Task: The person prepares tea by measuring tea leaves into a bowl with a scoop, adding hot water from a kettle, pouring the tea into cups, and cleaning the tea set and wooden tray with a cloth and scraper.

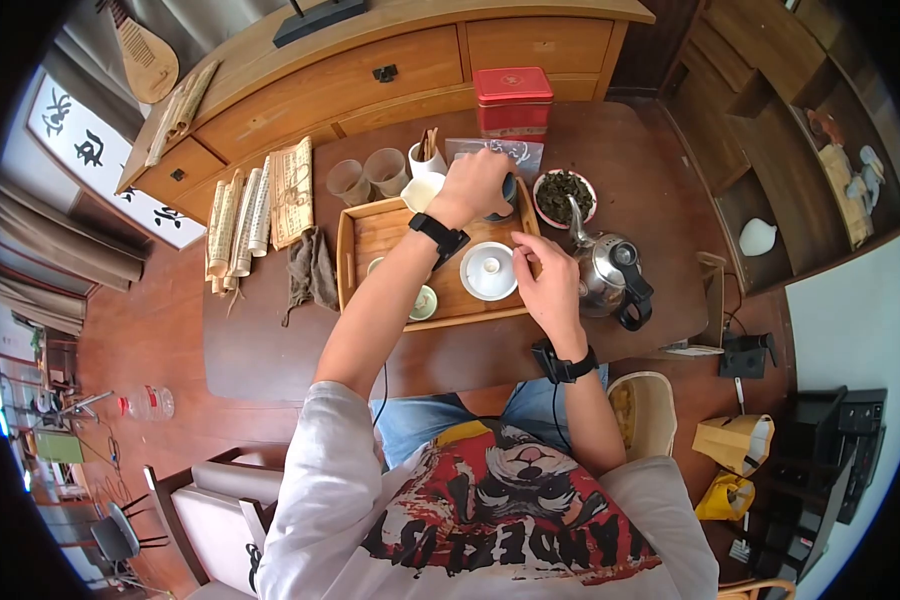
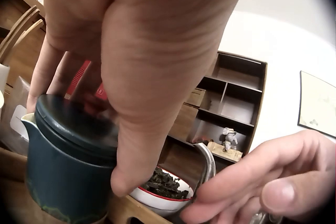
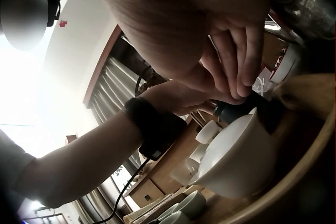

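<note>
My left hand [image 1: 475, 188] reaches across the wooden tray [image 1: 346, 255] to its far right corner. In the left wrist view, its thumb and fingers grip a dark blue-green lidded teapot [image 2: 68, 166] from above, with a small spout at the left. The right hand [image 1: 550, 280] hovers beside a white lidded gaiwan [image 1: 490, 268], its fingers loosely bent and holding nothing. Small pale green cups [image 1: 423, 303] stand on the tray, partly behind the left forearm. A white pitcher [image 1: 422, 192] is next to the left wrist.
Right of the tray are a bowl of tea leaves [image 1: 562, 190] and a steel kettle [image 1: 610, 268], its spout close to the right hand. A red tin [image 1: 513, 98] stands at the back. Clear cups [image 1: 385, 172], bamboo scrolls [image 1: 253, 210] and a grey pouch [image 1: 312, 268] are at the left.
</note>
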Tool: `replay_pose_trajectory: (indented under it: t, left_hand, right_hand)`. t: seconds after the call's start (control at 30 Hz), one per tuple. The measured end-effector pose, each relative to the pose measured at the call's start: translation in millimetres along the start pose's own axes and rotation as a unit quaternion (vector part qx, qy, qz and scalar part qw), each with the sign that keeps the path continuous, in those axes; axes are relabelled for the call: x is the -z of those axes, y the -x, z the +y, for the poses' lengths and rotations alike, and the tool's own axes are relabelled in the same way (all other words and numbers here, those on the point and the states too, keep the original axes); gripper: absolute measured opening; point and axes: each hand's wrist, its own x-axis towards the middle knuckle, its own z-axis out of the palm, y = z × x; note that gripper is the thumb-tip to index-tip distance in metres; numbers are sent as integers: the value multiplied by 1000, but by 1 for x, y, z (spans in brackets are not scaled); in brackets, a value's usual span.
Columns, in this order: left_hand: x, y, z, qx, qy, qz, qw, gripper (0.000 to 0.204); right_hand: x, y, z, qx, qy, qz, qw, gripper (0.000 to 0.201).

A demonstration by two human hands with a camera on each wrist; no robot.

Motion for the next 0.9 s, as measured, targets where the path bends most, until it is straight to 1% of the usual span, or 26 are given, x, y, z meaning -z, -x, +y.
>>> replay_pose_trajectory:
  t: [0.13,0.23,0.3,0.33,0.4,0.43,0.5,0.57,0.63,0.7,0.73,0.8,0.83,0.9]
  left_hand:
    - [6,9,-2,-7,5,-14,1000,55]
    - [9,15,-1,5,24,-27,999,57]
    - [7,18,-4,-3,28,-30,999,58]
    - [8,19,-4,-9,32,-32,999,59]
    - [7,22,-2,-15,35,-35,999,60]
    - [7,22,-2,-19,38,-39,998,61]
    - [5,23,-3,-19,40,-44,998,64]
    - [3,24,-8,-18,40,-47,998,67]
    - [2,24,-15,-64,70,-31,995,72]
    - [0,23,-20,-76,82,-37,993,73]
    - [1,22,-21,-86,94,-44,991,75]
    - [2,19,-23,-82,96,-49,991,73]
    - [2,18,-23,-78,99,-57,990,71]
    - [3,16,-25,-83,103,-55,990,69]
  right_hand:
    - [-1,-8,-3,-9,3,-4,1000,26]
    - [-7,-17,-1,-30,-14,-6,999,25]
    - [-13,-23,4,-43,-29,-20,998,32]
    - [-16,-26,8,-44,-28,-18,998,32]
    - [-21,-32,15,-40,14,-58,997,46]
    - [-22,-36,15,-40,15,-56,997,46]
    - [-24,-46,15,-65,26,-96,993,57]
    - [-31,-56,23,-63,14,-89,994,60]
    - [-32,-64,23,-61,3,-82,995,63]
    - [-29,-70,14,-88,14,-126,988,66]
    - [-30,-72,17,-87,14,-126,988,66]
    - [-33,-75,23,-79,42,-136,987,73]
    - [-32,-76,21,-78,43,-138,986,73]
    - [-31,-78,18,-100,38,-150,983,72]
